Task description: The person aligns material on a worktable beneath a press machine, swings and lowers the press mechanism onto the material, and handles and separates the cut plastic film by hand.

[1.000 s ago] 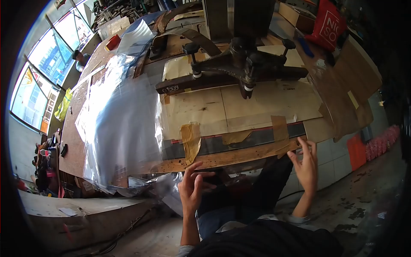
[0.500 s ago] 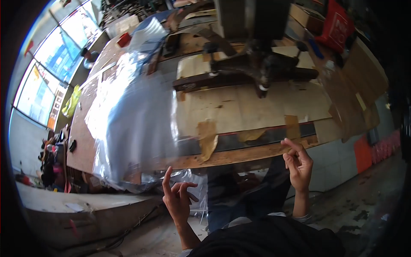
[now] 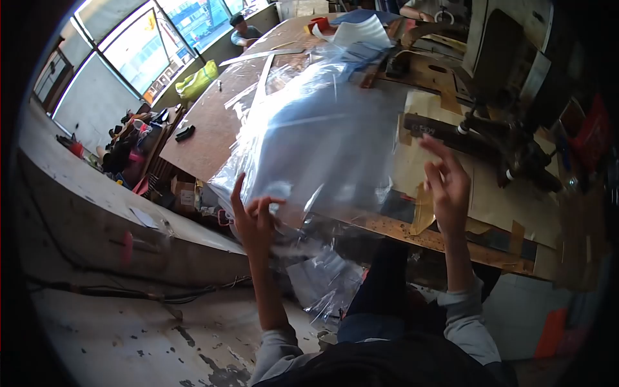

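Observation:
Clear plastic sheeting (image 3: pixel 329 148) lies spread over the workbench, shiny and wrinkled along its left side. My left hand (image 3: pixel 256 219) is at its near left corner, index finger stretched out and the others loosely bent, with nothing visible in it. Over the right edge of the sheeting, my right hand (image 3: pixel 446 187) is raised with the index finger pointing forward and the other fingers half curled; it looks empty. A strip of brown tape (image 3: pixel 423 209) hangs just beside it on a pale board (image 3: pixel 490 193). Whether either hand touches the sheeting I cannot tell.
A dark metal machine (image 3: pixel 509 138) with a crossbar stands on the board at right. Crumpled plastic (image 3: pixel 329 280) hangs below the bench edge. A black object (image 3: pixel 185 133) and a yellow-green bag (image 3: pixel 196 80) are at left. A person (image 3: pixel 244 32) sits at the far side.
My view has swung left, so the sheeting now sits mid-view and the machine at right. Both hands have moved forward, over the bench's near edge, with their fingers still apart.

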### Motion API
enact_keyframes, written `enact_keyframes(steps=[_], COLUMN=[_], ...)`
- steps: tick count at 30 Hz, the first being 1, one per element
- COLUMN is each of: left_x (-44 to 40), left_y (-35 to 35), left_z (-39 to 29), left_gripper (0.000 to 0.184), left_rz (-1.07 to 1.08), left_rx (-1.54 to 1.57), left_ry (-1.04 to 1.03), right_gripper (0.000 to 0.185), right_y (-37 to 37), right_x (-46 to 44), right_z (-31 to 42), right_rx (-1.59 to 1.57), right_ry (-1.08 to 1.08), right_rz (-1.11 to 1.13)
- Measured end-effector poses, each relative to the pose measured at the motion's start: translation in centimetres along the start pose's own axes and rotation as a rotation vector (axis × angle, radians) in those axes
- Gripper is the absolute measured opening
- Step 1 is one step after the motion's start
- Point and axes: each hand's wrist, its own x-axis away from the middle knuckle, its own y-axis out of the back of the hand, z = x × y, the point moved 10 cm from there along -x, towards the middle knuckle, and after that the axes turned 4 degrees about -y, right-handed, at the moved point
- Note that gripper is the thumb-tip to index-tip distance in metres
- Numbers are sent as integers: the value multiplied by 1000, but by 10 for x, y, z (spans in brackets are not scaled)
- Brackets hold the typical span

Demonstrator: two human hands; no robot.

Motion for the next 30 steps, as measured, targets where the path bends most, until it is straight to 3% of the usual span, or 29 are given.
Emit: enact_keyframes(steps=[1,3,7,8,9,11,13,15,19,21,22,24,25,26,30], left_x=[-22,-71,-150,-160,-167,-152,-125,-78,64,116,129,133,130,122,125], left_y=[2,3,0,8,12,14,4,-31,-174,-231,-251,-279,-300,-308,-311], left_z=[2,23,65,72,75,36,-7,-34,-95,-107,-110,-121,-106,-100,-100], left_gripper=[52,53,60,67,72,70,64,56,46,41,41,37,33,29,22], left_rz=[15,101,187,158,208,96,102,128,545,639,651,642,637,639,600], left_rx=[-11,-33,-357,-606,-909,-1043,-1006,-995,-499,-271,-242,-239,-283,-260,-310], left_ry=[-18,27,-103,-177,-59,-394,-388,-452,-722,-666,-669,-663,-634,-579,-571], right_gripper=[30,32,41,42,44,40,35,31,27,21,15,14,15,17,22], right_y=[-14,-42,-51,-40,-26,16,81,167,353,410,420,418,437,440,452], right_x=[-19,-48,-50,-34,-15,23,53,71,71,49,33,3,-3,-2,25], right_z=[4,-3,4,13,22,34,30,21,-4,-27,-38,-45,-52,-55,-50], right_rx=[11,245,578,569,562,521,548,667,1093,1161,1370,1289,1261,1255,1225], right_ry=[20,-151,126,146,164,84,-78,-229,-413,-83,69,-29,246,137,130], right_rz=[47,143,168,204,240,292,270,80,-308,-318,-173,-108,-131,-115,-258])
